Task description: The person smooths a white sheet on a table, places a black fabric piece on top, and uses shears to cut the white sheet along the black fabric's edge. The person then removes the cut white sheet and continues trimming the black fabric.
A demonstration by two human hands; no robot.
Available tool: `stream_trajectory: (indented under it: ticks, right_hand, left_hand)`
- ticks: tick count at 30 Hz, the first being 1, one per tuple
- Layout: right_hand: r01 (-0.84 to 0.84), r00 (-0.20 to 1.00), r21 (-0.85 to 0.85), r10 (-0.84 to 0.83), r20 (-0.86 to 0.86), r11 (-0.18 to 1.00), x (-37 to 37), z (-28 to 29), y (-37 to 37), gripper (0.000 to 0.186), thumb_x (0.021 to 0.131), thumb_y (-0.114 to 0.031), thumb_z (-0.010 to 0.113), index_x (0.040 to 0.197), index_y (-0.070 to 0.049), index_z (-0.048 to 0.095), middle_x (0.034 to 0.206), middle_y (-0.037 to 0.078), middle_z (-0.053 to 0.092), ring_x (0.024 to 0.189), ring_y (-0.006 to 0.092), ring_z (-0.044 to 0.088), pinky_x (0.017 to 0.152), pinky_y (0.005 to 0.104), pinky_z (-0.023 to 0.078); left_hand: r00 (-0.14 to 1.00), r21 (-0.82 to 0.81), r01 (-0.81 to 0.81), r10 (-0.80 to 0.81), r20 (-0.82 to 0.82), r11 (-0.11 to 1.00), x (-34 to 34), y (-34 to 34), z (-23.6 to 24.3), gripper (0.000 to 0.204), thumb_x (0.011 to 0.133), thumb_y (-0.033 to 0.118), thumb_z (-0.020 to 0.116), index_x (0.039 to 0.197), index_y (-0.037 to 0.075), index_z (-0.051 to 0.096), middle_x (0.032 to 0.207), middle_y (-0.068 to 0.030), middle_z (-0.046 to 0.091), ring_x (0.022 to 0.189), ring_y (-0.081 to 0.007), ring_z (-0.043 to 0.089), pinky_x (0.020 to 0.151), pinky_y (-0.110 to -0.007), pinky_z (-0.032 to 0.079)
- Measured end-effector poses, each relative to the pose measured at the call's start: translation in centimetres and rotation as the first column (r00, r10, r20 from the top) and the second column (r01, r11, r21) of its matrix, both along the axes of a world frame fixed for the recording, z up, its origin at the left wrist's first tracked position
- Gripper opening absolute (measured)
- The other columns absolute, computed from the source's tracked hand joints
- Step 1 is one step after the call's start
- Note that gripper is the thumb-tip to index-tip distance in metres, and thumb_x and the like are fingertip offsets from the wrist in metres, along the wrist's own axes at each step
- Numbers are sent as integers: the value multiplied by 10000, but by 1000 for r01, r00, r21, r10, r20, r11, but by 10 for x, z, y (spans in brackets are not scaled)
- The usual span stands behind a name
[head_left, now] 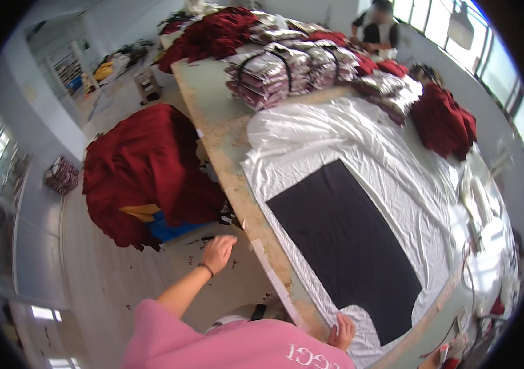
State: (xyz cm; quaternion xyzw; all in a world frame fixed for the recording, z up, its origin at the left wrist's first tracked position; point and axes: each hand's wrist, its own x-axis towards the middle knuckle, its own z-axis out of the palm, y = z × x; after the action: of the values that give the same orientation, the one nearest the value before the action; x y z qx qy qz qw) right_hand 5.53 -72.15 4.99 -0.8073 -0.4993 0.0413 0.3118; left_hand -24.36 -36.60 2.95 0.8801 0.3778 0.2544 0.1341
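A flat black fabric piece [348, 240] lies on a creased white cloth [292, 132] spread over the table. My right hand [342, 335] is at the table's near edge, below the black piece. Its fingers are bent onto the edge of the white cloth and appear to pinch it. My left hand [219, 253] is off the table to the left, above the floor, with a dark band on the wrist. Its fingers are curled closed, and what they hold, if anything, is hidden.
A large heap of dark red fabric [145, 166] stands left of the table. Farther along are strapped silvery packages [268, 74] and more red fabric [446, 120]. A person [379, 31] is at the far end. Cables and small tools [462, 320] lie at the near right.
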Motion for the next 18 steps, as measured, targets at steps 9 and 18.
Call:
stream_trajectory:
  ticks: [9,18]
  right_hand:
    - [-551,814,152,569,-117,821,-48,22,93,400,769,32,548,1158,-61,568,977,110,630,879,292,577,782,375,450]
    - [-899,403,110,898,-178,425,-179,24,152,448,773,39,544,1201,-91,545,938,51,651,791,237,608,709,344,491]
  left_hand:
    - [767,-816,-548,-279,-578,182,-264,-307,-153,379,909,359,432,1040,61,627,1005,-151,649,907,-311,610,792,-426,470]
    - [629,-816,-551,556,-543,-174,-314,-377,-189,386,904,354,435,1089,68,618,1035,-138,648,946,-304,603,838,-406,461]
